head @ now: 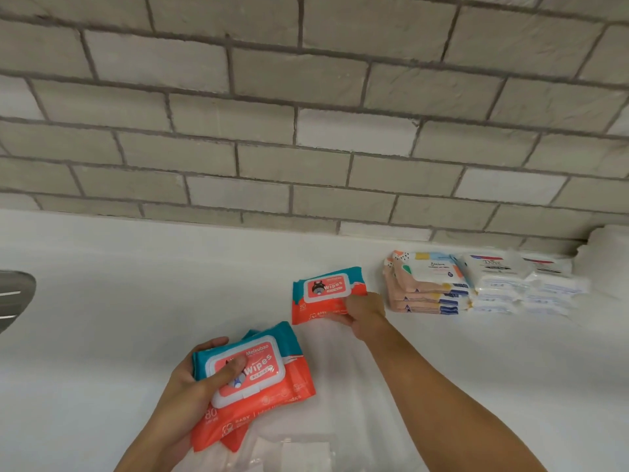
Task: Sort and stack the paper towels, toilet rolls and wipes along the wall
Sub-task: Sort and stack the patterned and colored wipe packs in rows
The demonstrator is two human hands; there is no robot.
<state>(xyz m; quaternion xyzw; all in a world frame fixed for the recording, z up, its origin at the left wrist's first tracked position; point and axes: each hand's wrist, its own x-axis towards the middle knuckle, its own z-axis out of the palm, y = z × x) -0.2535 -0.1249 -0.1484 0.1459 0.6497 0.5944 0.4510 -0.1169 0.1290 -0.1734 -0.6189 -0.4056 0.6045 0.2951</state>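
Note:
My left hand (190, 386) grips two stacked red-and-teal wipes packs (258, 379) above the white counter, thumb pressed on the top pack's lid. Farther out, my right hand (364, 311) holds the near right corner of another red-and-teal wipes pack (323, 291), which lies flat on the counter a little short of the wall. To its right, against the brick wall, stand a stack of peach-and-white wipes packs (425, 284) and stacks of white wipes packs (520, 284).
The white counter (136, 284) runs along a grey brick wall (306, 131). A metal object (13, 298) shows at the left edge. Something white (609, 260) stands at the far right by the wall. Clear plastic wrapping (292, 451) lies near the bottom.

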